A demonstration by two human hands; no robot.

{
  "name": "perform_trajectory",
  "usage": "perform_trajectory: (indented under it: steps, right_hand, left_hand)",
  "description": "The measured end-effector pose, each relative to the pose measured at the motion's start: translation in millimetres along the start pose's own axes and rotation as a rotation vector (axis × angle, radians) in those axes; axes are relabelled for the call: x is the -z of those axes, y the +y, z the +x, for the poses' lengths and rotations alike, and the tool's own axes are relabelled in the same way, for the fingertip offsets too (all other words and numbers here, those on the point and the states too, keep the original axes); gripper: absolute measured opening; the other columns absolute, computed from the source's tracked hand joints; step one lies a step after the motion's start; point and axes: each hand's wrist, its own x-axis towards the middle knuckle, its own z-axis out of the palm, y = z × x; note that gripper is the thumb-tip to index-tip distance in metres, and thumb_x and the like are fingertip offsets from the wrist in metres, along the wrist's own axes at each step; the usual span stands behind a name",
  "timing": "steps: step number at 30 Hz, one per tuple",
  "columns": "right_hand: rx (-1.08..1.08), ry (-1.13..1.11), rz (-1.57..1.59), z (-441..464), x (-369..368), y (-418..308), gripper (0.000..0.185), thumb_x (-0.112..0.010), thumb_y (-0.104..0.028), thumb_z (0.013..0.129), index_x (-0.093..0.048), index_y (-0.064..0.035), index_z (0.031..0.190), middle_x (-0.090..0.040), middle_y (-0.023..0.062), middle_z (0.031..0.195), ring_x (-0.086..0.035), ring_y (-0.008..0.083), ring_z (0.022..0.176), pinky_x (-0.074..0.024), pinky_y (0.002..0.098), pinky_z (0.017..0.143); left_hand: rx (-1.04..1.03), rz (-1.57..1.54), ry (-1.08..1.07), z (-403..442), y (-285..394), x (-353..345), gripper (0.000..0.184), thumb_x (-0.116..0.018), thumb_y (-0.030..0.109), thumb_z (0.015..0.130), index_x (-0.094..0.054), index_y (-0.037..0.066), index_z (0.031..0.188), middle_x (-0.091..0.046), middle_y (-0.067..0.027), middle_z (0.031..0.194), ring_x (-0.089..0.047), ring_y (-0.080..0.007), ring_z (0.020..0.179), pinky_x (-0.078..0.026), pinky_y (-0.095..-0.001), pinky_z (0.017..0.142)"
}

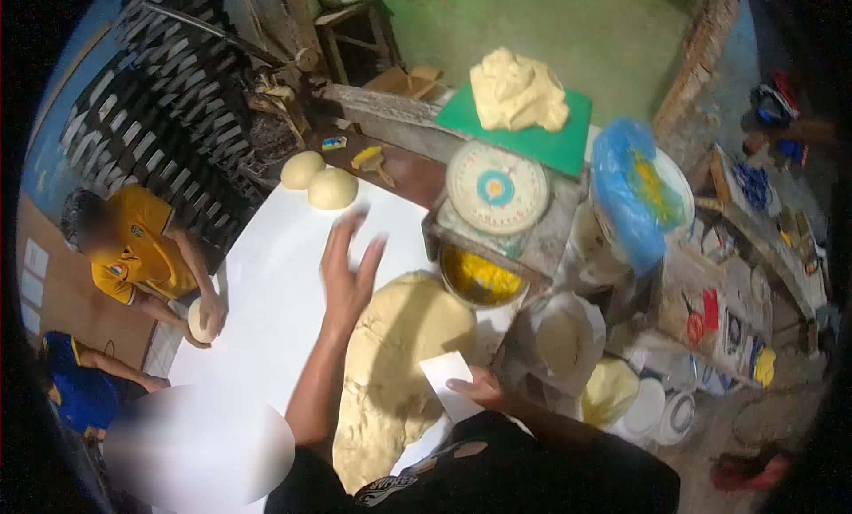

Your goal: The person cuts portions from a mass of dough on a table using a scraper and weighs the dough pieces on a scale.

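Note:
My left hand (pixel 348 265) is raised over the white table, its fingers spread and nothing in them. Below it, a large slab of pale dough (pixel 390 363) spreads toward my body. In my right hand (pixel 479 387) is a flat white dough scraper (pixel 449 383), held at the slab's right edge. Beyond the slab, a lump of dough (pixel 516 90) rests on the green platform (pixel 572 128) of a dial scale (pixel 497 187). Two round dough balls (pixel 332 188) sit side by side at the table's far end.
Across the white table (pixel 257 310), a person in a yellow shirt (pixel 142 239) handles a dough ball (pixel 202 321). A bowl of yellow stuff (pixel 482 276) sits below the scale. A brush (pixel 373 163) lies near the dough balls. Buckets (pixel 559 336) and a blue plastic bag (pixel 626 185) stand at right.

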Motion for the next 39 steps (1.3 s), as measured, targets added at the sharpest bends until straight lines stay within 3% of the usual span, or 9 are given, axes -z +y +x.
perform_trajectory:
  steps: [2, 5, 9, 19, 22, 24, 27, 30, 39]
  right_hand:
    - [-0.197, 0.015, -0.029, 0.9, -16.5, -5.2, 0.050, -0.066, -0.035, 0.101, -0.057, 0.0002, 0.136, -0.069, 0.0107, 0.117, -0.061, 0.0174, 0.104, -0.0502, 0.0364, 0.094]
    - [0.073, 0.025, -0.089, -6.2, -54.6, 2.5, 0.047, -0.067, -0.036, 0.101, -0.061, 0.0018, 0.129, -0.070, 0.0087, 0.109, -0.061, 0.0168, 0.097, -0.0516, 0.0365, 0.088]
    - [-0.148, -0.086, -0.247, -3.6, -108.4, -12.4, 0.048, -0.068, -0.035, 0.100, -0.060, 0.0023, 0.130, -0.070, 0.0150, 0.111, -0.062, 0.0206, 0.099, -0.0515, 0.0374, 0.090]
    - [0.026, 0.048, -0.224, -33.7, -165.3, 29.0, 0.046, -0.075, -0.034, 0.094, -0.066, 0.0001, 0.122, -0.073, 0.0140, 0.106, -0.068, 0.0212, 0.096, -0.0550, 0.0392, 0.083]
    - [-0.224, 0.064, -0.297, -41.2, -148.8, -7.8, 0.043, -0.076, -0.030, 0.094, -0.065, 0.0003, 0.123, -0.074, 0.0126, 0.103, -0.070, 0.0197, 0.092, -0.0565, 0.0370, 0.082]
    - [-0.198, 0.083, -0.173, -46.3, -143.3, 8.5, 0.041, -0.075, -0.026, 0.095, -0.064, 0.0014, 0.123, -0.074, 0.0127, 0.103, -0.069, 0.0191, 0.091, -0.0562, 0.0350, 0.082]
    - [-0.110, 0.102, -0.112, -28.4, -123.2, 12.1, 0.032, -0.075, -0.017, 0.095, -0.065, 0.0019, 0.119, -0.074, 0.0098, 0.103, -0.067, 0.0149, 0.092, -0.0552, 0.0324, 0.081]
    - [-0.144, 0.104, -0.100, -27.1, -119.6, -18.0, 0.029, -0.074, -0.016, 0.095, -0.067, 0.0013, 0.117, -0.074, 0.0086, 0.103, -0.067, 0.0140, 0.092, -0.0549, 0.0314, 0.081]
    - [-0.121, -0.226, -0.567, 0.4, -133.6, 6.6, 0.034, -0.075, -0.022, 0.094, -0.067, 0.0012, 0.119, -0.076, 0.0129, 0.102, -0.072, 0.0222, 0.090, -0.0560, 0.0375, 0.081]
  left_hand:
    - [0.143, 0.072, -0.046, -96.2, -30.4, 35.2, 0.039, -0.072, 0.011, 0.094, -0.062, -0.002, 0.130, -0.065, -0.0224, 0.128, -0.062, -0.0373, 0.122, -0.048, -0.0430, 0.104]
    - [0.331, 0.202, -0.114, -277.2, -74.7, 88.6, 0.044, -0.069, 0.009, 0.093, -0.060, -0.003, 0.134, -0.063, -0.0243, 0.132, -0.059, -0.0417, 0.124, -0.047, -0.0451, 0.106]
    - [0.372, 0.418, -0.186, -408.5, -94.2, 141.8, 0.048, -0.072, 0.008, 0.089, -0.060, -0.001, 0.135, -0.062, -0.0231, 0.135, -0.058, -0.0416, 0.125, -0.046, -0.0487, 0.106]
    - [0.306, 0.565, -0.259, -448.7, -107.2, 136.0, 0.041, -0.072, 0.026, 0.091, -0.066, 0.004, 0.125, -0.066, -0.0176, 0.125, -0.062, -0.0367, 0.113, -0.044, -0.0536, 0.100]
    - [0.609, 0.412, -0.499, -426.3, -97.0, 152.9, 0.034, -0.069, 0.028, 0.094, -0.066, 0.003, 0.117, -0.068, -0.0207, 0.117, -0.062, -0.0423, 0.107, -0.049, -0.0526, 0.090]
    - [0.608, 0.428, -0.077, -417.4, -63.7, 164.9, 0.036, -0.069, 0.020, 0.094, -0.066, 0.002, 0.126, -0.066, -0.0224, 0.125, -0.062, -0.0411, 0.115, -0.050, -0.0489, 0.098]
    - [0.547, 0.550, 0.059, -431.2, -72.9, 189.2, 0.033, -0.072, 0.014, 0.093, -0.068, 0.003, 0.124, -0.068, -0.0195, 0.122, -0.065, -0.0365, 0.111, -0.053, -0.0454, 0.096]
    - [0.723, 0.388, 0.204, -446.8, -44.2, 199.3, 0.022, -0.073, 0.014, 0.093, -0.071, 0.006, 0.113, -0.070, -0.0152, 0.107, -0.070, -0.0300, 0.088, -0.057, -0.0393, 0.075]
    - [1.503, 0.450, 0.643, -655.7, 56.7, 178.0, 0.033, -0.073, 0.028, 0.093, -0.067, -0.004, 0.096, -0.072, -0.0190, 0.091, -0.068, -0.0283, 0.078, -0.054, -0.0404, 0.072]
